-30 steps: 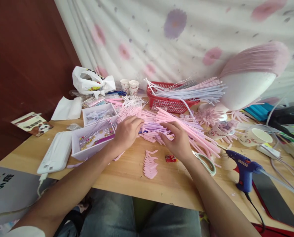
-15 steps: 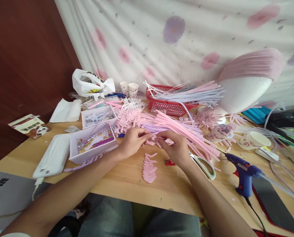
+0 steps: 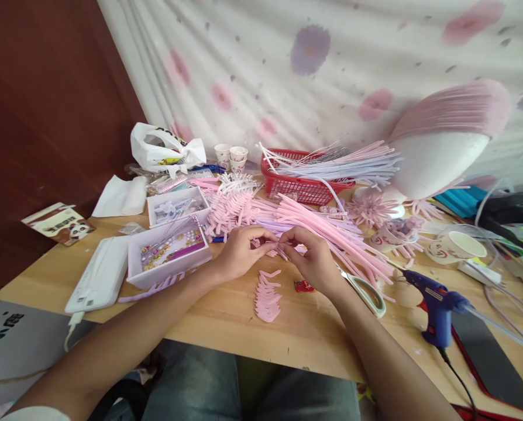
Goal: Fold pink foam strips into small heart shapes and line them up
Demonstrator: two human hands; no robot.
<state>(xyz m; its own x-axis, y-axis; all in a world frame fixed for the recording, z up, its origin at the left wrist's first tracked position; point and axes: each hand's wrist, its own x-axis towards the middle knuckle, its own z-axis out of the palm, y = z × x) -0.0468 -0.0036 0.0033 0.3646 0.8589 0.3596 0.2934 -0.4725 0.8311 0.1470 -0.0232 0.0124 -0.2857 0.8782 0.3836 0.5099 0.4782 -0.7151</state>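
Observation:
My left hand [image 3: 244, 252] and my right hand [image 3: 313, 261] meet over the middle of the table, thumbs and forefingers pinched together. Between the fingertips is a short pink pipe cleaner piece [image 3: 283, 254], mostly hidden by the fingers. Below them lies a neat column of bent pink pipe cleaner pieces [image 3: 268, 301] on the wood. A small red packet [image 3: 304, 286] sits beside my right hand. Partly behind my right wrist are scissors [image 3: 367, 296] with pale green handles. Long pink pipe cleaners [image 3: 327, 225] lie just beyond both hands.
A blue glue gun [image 3: 439, 307] with its cord stands at right, near a dark tablet-like slab [image 3: 494, 356]. White boxes of beads [image 3: 134, 263] and a white power bank [image 3: 97, 275] are at left. Behind are a red basket [image 3: 288, 190] and a white head form [image 3: 441, 158].
My fingertips have shifted slightly around the small pink piece, staying pinched together. The whole view has moved a little; the things on the table lie as before.

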